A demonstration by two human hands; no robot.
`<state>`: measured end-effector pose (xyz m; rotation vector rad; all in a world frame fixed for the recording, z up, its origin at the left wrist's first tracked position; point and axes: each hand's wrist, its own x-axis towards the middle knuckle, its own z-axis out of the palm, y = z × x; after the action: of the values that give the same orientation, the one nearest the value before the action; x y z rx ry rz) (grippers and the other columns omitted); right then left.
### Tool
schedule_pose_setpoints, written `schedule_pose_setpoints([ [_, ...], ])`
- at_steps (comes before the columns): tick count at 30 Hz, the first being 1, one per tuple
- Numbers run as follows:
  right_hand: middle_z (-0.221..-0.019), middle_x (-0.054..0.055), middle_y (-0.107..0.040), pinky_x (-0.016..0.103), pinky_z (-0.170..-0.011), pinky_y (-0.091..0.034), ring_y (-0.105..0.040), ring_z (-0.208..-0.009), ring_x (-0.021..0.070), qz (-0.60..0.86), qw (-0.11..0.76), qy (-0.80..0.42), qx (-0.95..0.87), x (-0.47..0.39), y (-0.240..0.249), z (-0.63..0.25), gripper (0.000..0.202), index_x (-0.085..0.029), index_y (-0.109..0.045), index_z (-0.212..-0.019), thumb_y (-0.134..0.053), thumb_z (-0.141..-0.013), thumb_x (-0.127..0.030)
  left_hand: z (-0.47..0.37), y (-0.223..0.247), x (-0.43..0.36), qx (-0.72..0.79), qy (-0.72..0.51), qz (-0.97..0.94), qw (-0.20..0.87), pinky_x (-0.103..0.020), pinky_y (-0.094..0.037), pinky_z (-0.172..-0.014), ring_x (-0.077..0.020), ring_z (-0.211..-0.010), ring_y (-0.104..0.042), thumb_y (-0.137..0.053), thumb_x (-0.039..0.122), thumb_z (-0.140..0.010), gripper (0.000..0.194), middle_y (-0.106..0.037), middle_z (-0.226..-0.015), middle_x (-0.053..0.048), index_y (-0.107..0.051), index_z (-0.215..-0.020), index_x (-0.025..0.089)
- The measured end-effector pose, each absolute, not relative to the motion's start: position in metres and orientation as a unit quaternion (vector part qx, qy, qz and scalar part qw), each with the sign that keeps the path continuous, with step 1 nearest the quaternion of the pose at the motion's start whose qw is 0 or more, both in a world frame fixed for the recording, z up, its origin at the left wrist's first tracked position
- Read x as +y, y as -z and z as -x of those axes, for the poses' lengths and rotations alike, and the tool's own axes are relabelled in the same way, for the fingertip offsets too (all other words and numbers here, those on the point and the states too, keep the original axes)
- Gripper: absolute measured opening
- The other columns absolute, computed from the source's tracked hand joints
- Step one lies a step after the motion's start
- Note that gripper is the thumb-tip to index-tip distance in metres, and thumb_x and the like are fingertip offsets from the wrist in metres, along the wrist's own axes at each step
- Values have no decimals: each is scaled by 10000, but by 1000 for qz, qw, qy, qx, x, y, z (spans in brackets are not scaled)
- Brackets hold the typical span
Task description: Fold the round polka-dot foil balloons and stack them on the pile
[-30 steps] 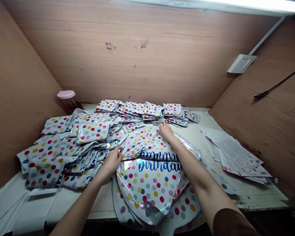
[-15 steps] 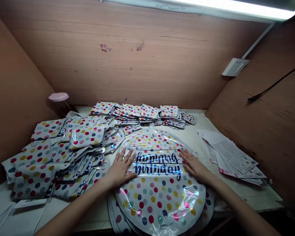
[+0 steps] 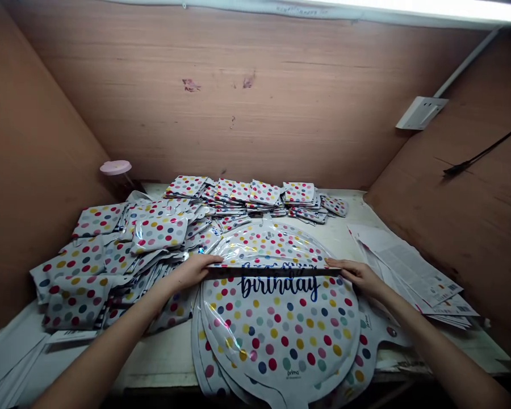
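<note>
A flat round foil balloon [image 3: 276,335], white with coloured dots and the blue word "birthday", lies in front of me on top of other flat dotted balloons [image 3: 366,346]. A raised crease runs straight across its middle and hides part of the lettering. My left hand [image 3: 193,271] pinches the left end of this crease, thumb pointing inward. At the crease's right end my right hand [image 3: 360,275] grips the balloon with bent fingers. The upper part of the balloon [image 3: 272,238] lies beyond the crease, shiny and slightly wrinkled.
Folded dotted balloons [image 3: 157,234] are heaped at the left, and stacks of them [image 3: 266,192] line the back. A pink-lidded jar [image 3: 116,168] stands in the back left corner. Printed sheets [image 3: 421,272] lie at the right; white papers [image 3: 12,358] at the left. Wooden panels [image 3: 281,113] enclose the table.
Both hands lay flat on the balloon before; now they pinch a fold lifted across its middle. The upper line of lettering is now mostly hidden. The view has shifted slightly.
</note>
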<state>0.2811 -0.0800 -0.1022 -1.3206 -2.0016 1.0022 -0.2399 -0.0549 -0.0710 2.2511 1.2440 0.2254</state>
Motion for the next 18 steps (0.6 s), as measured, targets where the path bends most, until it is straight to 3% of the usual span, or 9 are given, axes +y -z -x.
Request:
schedule_pose_setpoints([
  [4,-1170,129,-653,444,-1010,-414,-576,-1134,282,489,263,-384,-738,-75,97,-278,354,-202,-730,-991,-603,-815,-482,232,68,-50,509,-118,-810,267,-332,-433,-936,-228,-1033,-605,-453,170,-756,310,-666,-1113,-57,-658,-987,203],
  [6,-1171,139,-645,438,-992,-422,-581,-1123,278,498,274,-426,-704,-73,92,-276,361,-184,-716,-962,-581,-836,-494,230,67,-47,529,-124,-794,271,-324,-454,-871,-229,-962,-618,-456,187,-756,287,-678,-1040,-54,-633,-981,196],
  [11,-1169,149,-630,425,-974,-423,-540,-1160,306,482,280,-470,-684,-64,86,-272,360,-173,-653,-771,-723,-700,-519,229,67,-38,551,-142,-762,310,-293,-435,-873,-214,-955,-603,-453,149,-694,287,-671,-1000,-26,-619,-923,203],
  [16,-867,55,-670,370,-756,-512,-637,-847,243,537,293,-523,-594,-51,87,-275,488,-188,-583,-875,-661,-688,-632,224,74,-23,596,-162,-727,299,-309,-461,-836,-221,-928,-610,-384,213,-772,264,-666,-978,-42,-575,-953,194],
  [18,-860,44,-667,354,-753,-511,-632,-843,239,536,284,-525,-597,-48,89,-277,496,-185,-581,-870,-718,-637,-602,222,75,-20,605,-165,-721,295,-320,-465,-845,-234,-941,-612,-400,272,-803,253,-670,-972,-47,-582,-959,191],
])
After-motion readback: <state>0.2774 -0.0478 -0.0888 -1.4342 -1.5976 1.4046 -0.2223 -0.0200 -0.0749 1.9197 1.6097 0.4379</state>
